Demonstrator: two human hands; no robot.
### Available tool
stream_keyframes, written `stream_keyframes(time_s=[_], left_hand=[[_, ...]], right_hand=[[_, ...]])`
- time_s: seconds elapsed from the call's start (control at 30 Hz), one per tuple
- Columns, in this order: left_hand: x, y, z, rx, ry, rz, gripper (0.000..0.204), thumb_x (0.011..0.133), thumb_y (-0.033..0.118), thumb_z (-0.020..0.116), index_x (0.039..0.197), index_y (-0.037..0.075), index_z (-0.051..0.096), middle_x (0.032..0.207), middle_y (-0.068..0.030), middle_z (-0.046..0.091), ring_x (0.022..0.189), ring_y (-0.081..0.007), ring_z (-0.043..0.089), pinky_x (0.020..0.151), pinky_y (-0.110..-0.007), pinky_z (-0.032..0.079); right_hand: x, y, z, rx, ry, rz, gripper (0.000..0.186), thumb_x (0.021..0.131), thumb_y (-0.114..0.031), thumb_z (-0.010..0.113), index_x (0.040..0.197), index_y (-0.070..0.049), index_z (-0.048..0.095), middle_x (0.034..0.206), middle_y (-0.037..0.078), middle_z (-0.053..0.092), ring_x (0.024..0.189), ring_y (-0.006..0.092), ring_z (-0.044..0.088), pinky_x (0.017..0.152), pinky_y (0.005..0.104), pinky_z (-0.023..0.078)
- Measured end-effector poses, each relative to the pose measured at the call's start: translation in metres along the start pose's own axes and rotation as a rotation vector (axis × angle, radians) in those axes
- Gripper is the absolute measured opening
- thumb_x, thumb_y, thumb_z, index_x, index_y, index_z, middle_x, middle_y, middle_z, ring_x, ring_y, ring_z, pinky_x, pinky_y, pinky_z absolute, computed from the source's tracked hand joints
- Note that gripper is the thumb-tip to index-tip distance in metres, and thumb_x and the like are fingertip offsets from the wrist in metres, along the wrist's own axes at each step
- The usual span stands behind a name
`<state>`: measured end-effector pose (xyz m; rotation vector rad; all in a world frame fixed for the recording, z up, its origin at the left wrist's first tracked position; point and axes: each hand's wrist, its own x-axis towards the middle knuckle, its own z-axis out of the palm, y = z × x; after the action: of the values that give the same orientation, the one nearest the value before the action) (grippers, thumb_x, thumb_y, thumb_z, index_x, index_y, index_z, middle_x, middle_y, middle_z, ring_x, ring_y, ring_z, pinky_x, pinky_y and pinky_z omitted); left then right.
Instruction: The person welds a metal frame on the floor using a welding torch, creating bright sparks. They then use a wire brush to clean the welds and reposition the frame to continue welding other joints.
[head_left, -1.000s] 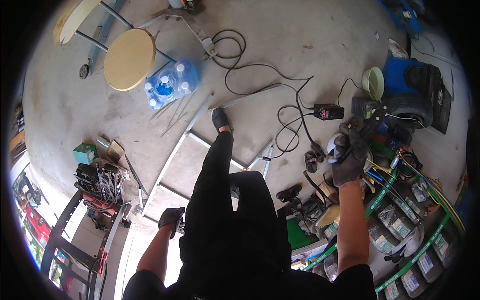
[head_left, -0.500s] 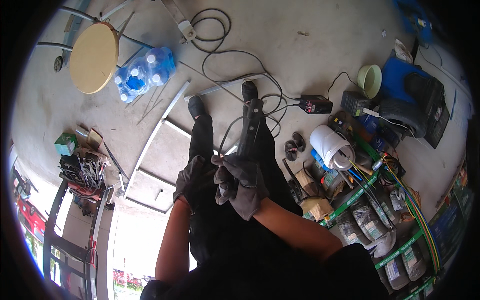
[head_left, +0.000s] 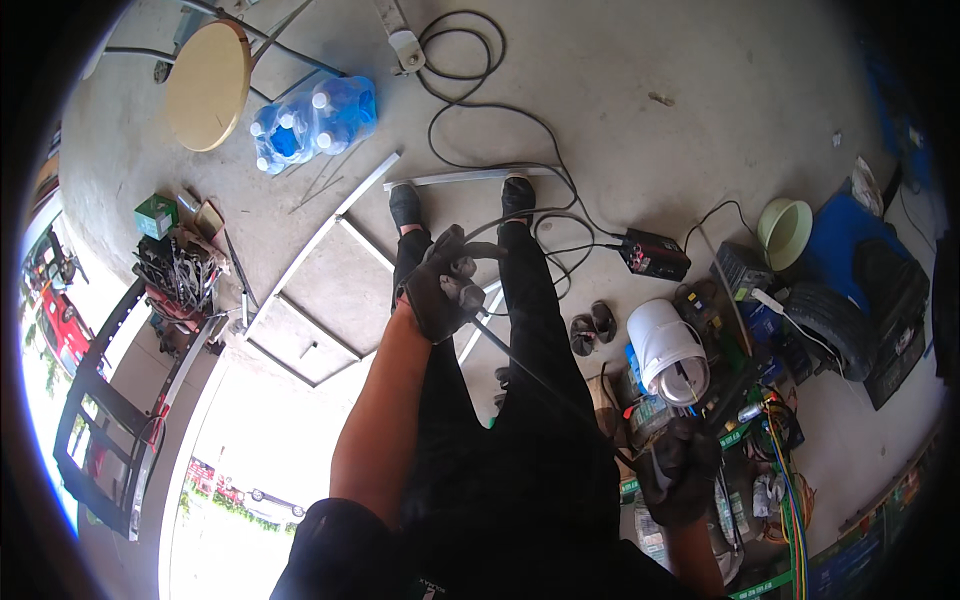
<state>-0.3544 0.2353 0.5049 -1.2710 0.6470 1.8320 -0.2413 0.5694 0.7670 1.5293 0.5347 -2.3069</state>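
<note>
My left hand (head_left: 440, 285), in a dark glove, is closed around a black cable (head_left: 535, 375) in front of my legs. From there the cable slants down to the right, toward my other hand. My right hand (head_left: 683, 470), gloved too, is closed low on the right, over the piled goods. A dark electrode holder (head_left: 735, 388) appears to stick up from it, blurred against the clutter, with a thin rod (head_left: 724, 290) pointing up from its end. A pale metal frame (head_left: 310, 262) lies on the floor to the left of my feet.
A black-and-red power box (head_left: 654, 254) with looped cable stands right of my feet. Near it are a white bucket (head_left: 665, 345), sandals (head_left: 593, 328), a tyre (head_left: 828, 325) and a green tub (head_left: 784, 233). Bottled water (head_left: 315, 120) and a round stool (head_left: 209, 86) stand far left.
My hands have moved apart. The right one swung down and right with the electrode holder; the left one rose and now grips the cable. The view has shifted slightly.
</note>
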Motion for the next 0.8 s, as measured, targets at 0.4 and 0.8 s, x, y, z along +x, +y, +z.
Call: stream_keyframes(time_s=[0.4,0.8], left_hand=[[-0.024,-0.026,-0.038,0.367,-0.369,0.332,0.059,0.092,0.013,0.072,0.144,-0.007,0.054,0.148,-0.0250,0.060,0.122,-0.0340,0.071,0.103,-0.046,0.061],[-0.070,-0.086,-0.089,-0.582,-0.937,0.134,0.061,0.093,-0.001,0.058,0.148,-0.023,0.044,0.135,-0.0357,0.065,0.117,-0.0464,0.071,0.099,-0.054,0.060]], right_hand=[[-0.072,-0.227,-0.187,-0.414,0.361,-0.243,0.045,0.112,-0.037,0.051,0.147,-0.008,0.058,0.074,0.001,0.058,0.061,0.0145,0.059,0.053,0.0341,0.052],[0.020,-0.170,0.055,-2.817,-0.139,-0.948,0.058,0.090,-0.011,0.076,0.144,0.001,0.057,0.104,0.008,0.058,0.090,0.0206,0.056,0.084,0.0309,0.048]])
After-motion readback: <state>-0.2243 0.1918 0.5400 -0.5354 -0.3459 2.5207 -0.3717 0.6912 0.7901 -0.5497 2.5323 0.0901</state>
